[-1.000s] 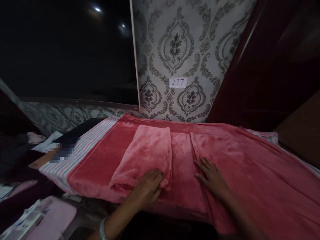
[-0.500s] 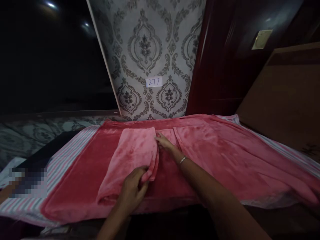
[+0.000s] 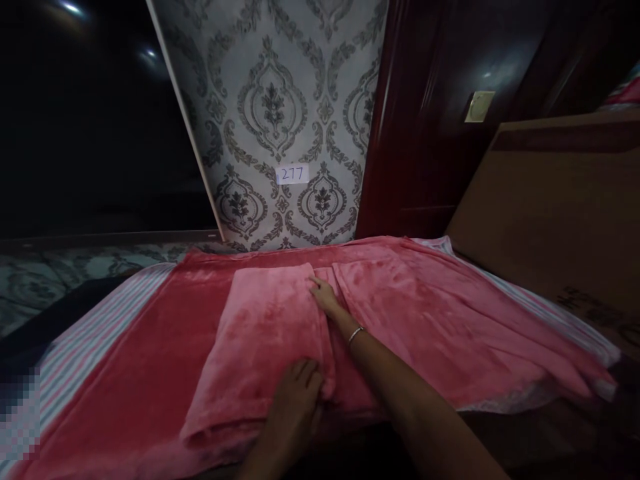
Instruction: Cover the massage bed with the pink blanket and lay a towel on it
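A plush pink-red blanket [image 3: 150,347] is spread out, with a lighter pink folded section [image 3: 260,320] lying on its middle. My left hand [image 3: 299,390] rests on the near right corner of that fold, fingers lying on top; its thumb is hidden. At the far right corner, my right hand [image 3: 324,295], with a bracelet on the wrist, touches the fold's edge with fingers stretched out. Right of the fold, a broad lighter pink part of the blanket [image 3: 425,320] lies loosely turned over, with creases running to the right.
A striped sheet [image 3: 110,320] shows under the blanket at both sides. Behind are patterned wallpaper [image 3: 273,107] with a paper label [image 3: 293,174] reading 277, a dark screen [image 3: 100,133] at left, and a dark red door panel [image 3: 425,133]. A cardboard box [image 3: 555,207] stands at right.
The fold's right edge, pinched and lifted in both hands before, now lies flatter and farther right. My left hand has moved right and nearer. The view has shifted slightly.
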The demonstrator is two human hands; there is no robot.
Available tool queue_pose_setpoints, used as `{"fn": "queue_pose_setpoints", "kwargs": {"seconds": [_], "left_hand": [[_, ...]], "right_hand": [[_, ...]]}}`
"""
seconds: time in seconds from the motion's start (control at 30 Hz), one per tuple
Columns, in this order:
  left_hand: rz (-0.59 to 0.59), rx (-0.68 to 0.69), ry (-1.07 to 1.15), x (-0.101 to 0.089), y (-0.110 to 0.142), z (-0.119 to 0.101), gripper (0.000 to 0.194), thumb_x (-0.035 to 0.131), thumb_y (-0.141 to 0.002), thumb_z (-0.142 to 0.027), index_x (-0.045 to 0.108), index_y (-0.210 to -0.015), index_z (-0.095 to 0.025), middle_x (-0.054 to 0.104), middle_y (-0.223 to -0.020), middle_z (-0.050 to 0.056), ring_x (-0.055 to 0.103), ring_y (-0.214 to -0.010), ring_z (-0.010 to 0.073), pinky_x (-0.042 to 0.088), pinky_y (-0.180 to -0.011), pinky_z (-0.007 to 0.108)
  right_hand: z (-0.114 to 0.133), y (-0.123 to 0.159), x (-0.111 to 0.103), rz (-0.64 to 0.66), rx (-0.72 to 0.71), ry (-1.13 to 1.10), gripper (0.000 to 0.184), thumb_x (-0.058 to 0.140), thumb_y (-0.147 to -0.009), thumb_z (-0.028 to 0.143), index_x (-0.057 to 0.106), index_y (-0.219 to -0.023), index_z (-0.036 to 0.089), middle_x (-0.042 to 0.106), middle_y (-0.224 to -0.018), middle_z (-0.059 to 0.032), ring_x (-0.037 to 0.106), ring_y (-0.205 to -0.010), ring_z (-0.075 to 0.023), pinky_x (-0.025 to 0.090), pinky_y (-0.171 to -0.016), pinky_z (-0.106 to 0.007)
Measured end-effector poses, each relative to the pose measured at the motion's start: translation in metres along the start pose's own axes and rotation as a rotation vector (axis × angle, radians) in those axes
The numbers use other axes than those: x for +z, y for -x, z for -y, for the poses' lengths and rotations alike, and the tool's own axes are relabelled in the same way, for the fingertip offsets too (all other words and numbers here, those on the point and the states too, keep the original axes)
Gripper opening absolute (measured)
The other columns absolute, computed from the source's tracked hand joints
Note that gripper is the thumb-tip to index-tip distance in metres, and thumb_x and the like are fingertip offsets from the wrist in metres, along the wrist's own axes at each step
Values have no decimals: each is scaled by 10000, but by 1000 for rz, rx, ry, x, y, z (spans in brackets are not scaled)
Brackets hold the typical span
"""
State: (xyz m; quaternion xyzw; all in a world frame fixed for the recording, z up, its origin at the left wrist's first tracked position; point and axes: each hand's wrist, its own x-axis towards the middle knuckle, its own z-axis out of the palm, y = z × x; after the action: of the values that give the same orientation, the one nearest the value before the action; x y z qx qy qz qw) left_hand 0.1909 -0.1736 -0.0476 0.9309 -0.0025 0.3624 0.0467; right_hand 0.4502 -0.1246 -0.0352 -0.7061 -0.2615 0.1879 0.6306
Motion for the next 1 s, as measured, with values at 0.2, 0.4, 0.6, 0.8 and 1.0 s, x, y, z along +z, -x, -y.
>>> {"fn": "queue_pose_setpoints", "kwargs": {"seconds": [0.2, 0.4, 0.6, 0.8, 1.0], "left_hand": [[-7, -8, -53, -1, -1, -5, 385, 506, -742, -30, 641, -1075, -166, 726, -1084, 131, 682, -984, 268, 591, -867, 436], [202, -60, -62, 12, -4, -16, 362, 549, -752, -62, 671, -1087, -128, 711, -1146, 158, 658, -1051, 303, 561, -941, 477], [396, -147, 108, -5, -8, -32, 409, 603, -803, -143, 653, -1208, -140, 664, -1286, 169, 603, -1200, 322, 496, -1061, 527], [257, -286, 203, -69, -19, 14, 302, 467, -969, -222, 693, -1170, -208, 717, -1232, 95, 651, -1175, 237, 530, -1028, 433], [323, -454, -148, -81, 5, 73, 565, 583, -921, -374, 551, -1418, -107, 525, -1486, 223, 446, -1420, 368, 374, -1149, 593]], "right_hand": [[-1, -6, -2, 11, -6, 49, 592, 560, -744, 126, 660, -1327, 136, 748, -1021, -79, 563, -632, -102, 462, -559, -194], [-2, -12, -10, -6, -5, 165, 614, 542, -796, 210, 598, -1404, 142, 745, -1016, -69, 600, -657, -131, 510, -608, -232], [-12, 1, -19, -3, -16, 329, 588, 540, -834, 249, 592, -1416, 184, 677, -1303, -112, 676, -870, -191, 563, -783, -313], [7, 3, -19, 50, -47, 504, 627, 550, -872, 300, 519, -1477, 135, 577, -1431, -170, 595, -1223, -291, 463, -1048, -412], [27, 25, 7, 106, -323, 1002, 697, 458, -979, 431, 310, -1588, 127, 216, -1664, -184, 169, -1535, -338, 206, -1213, -514]]}}
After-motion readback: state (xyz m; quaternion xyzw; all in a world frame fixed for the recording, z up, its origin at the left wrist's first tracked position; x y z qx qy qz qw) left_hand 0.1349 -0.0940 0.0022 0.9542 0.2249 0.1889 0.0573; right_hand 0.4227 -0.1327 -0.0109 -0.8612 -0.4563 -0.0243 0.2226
